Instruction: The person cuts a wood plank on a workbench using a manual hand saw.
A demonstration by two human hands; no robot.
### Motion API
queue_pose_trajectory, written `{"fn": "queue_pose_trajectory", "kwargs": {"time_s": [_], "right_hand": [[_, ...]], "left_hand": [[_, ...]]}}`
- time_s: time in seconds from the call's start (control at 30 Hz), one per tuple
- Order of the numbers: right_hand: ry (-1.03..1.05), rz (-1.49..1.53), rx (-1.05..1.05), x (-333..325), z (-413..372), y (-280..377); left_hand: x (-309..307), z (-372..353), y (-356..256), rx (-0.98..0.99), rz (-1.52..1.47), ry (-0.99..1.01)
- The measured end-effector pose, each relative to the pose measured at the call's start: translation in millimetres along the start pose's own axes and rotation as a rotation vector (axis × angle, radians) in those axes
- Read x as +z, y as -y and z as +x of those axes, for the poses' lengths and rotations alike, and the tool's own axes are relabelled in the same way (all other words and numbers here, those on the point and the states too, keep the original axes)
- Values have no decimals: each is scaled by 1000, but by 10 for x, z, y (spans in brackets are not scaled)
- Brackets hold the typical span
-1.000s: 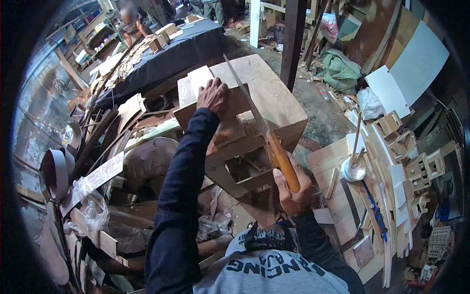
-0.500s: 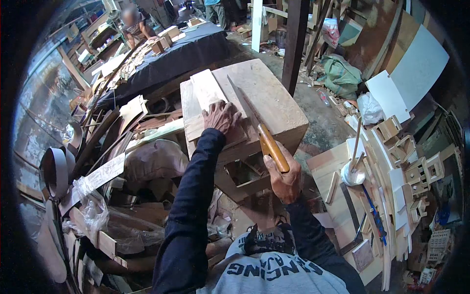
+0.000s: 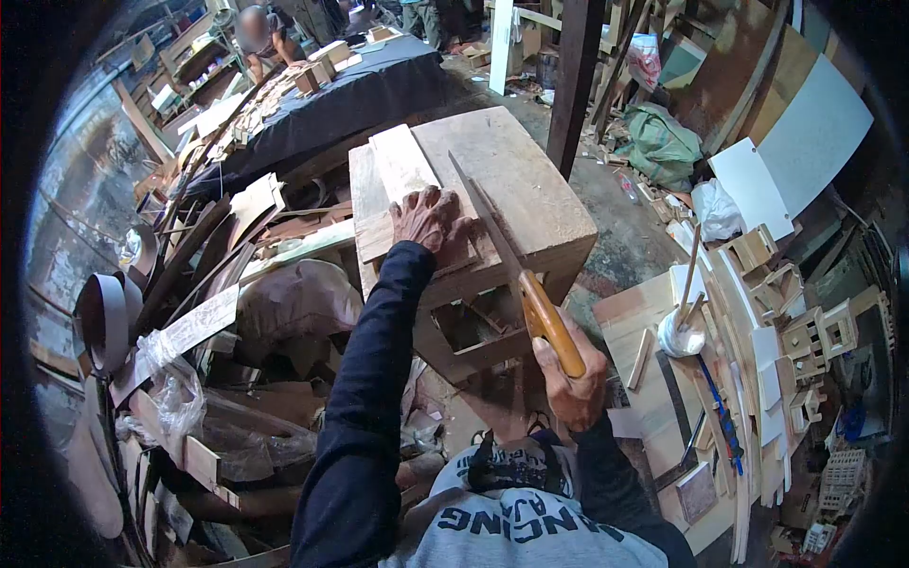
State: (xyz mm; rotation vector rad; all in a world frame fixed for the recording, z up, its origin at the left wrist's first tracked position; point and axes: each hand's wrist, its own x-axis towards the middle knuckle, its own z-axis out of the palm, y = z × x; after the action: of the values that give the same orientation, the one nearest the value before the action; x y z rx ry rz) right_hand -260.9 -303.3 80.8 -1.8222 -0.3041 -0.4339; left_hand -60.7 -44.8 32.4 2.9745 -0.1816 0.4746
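Observation:
My right hand (image 3: 571,383) is wrapped around the orange-brown wooden handle of a handsaw (image 3: 497,227). Its long blade slants up and left over the top of a wooden box-like bench (image 3: 530,180). On that bench lies a pale wooden board (image 3: 402,159), with a flat darker piece beside it. My left hand (image 3: 424,220) rests palm down across the board's near end, fingers spread and slightly bent. The blade runs right alongside the edge of the wood, just right of my left fingers. An opening shows in the bench's front.
To the right, wood strips and a white pot (image 3: 681,333) with sticks lie on a plywood sheet (image 3: 625,317). Scrap wood and plastic wrap (image 3: 180,402) crowd the left. Beyond, a person leans at a dark-covered table (image 3: 355,99). A dark post (image 3: 574,85) stands behind the bench.
My right hand has drawn the saw back toward my body, down and slightly right. My left hand stays in place on the board.

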Motion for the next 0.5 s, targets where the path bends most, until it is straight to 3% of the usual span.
{"fn": "queue_pose_trajectory", "kwargs": {"time_s": [0.1, 0.23, 0.5], "right_hand": [[79, -40, 125, -237, -146, 150], [82, -78, 110, -350, -236, 187], [101, -37, 157, 99, 244, 156]], "left_hand": [[54, -20, 23, 44, -51, -82], [51, -18, 45, 117, -144, -121], [-48, -56, 31, 201, -138, -152]]}}
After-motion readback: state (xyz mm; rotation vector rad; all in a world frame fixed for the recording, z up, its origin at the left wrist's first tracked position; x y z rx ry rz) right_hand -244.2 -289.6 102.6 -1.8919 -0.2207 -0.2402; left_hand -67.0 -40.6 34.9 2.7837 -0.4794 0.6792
